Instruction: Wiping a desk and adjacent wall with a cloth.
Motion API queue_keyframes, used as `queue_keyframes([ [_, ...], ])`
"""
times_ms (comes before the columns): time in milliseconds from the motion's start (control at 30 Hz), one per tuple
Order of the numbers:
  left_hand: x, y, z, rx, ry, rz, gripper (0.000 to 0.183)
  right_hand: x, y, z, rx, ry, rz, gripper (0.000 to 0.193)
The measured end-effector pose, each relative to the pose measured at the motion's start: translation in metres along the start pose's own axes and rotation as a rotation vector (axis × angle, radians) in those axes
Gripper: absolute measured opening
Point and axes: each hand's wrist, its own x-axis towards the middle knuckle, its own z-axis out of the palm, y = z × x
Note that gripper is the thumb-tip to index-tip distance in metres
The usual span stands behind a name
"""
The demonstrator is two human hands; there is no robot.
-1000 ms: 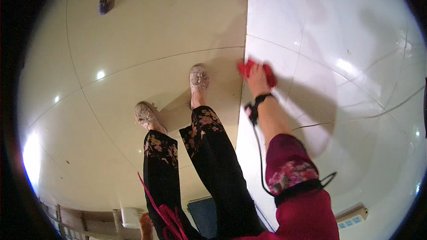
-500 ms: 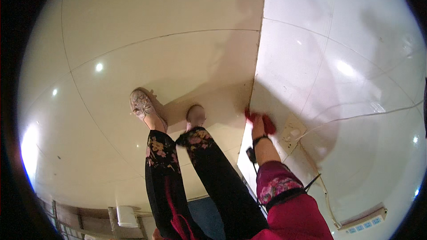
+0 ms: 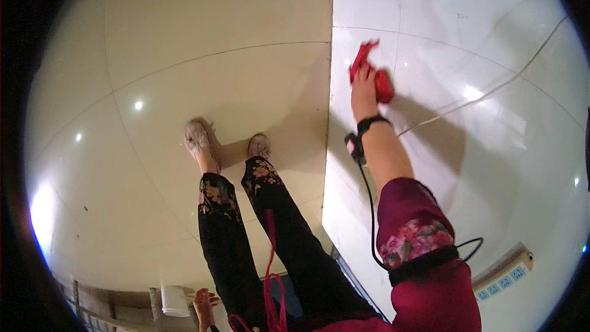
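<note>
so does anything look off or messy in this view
Nothing looks spilled or broken. Slightly untidy: a pale cable trails in a curve across the white tiled wall, passing near the right hand with its red cloth. A small dark speck also marks the floor at left.

White tiles (image 3: 430, 0) free above the red cloth (image 3: 384, 88), cable (image 3: 521, 75) slanting past its right, power strip (image 3: 505, 282) lower right
</note>
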Motion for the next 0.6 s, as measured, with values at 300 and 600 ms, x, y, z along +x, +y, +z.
queue_keyframes([
  [300,-0.005,-0.030,0.018,-0.062,-0.020,-0.126,0.017,-0.063,-0.049,0.018,0.153,-0.255,-0.263,0.034],
  [600,0.006,-0.015,-0.006,-0.123,0.070,-0.002,0.020,-0.042,-0.056,0.018,0.226,-0.162,-0.336,0.034],
])
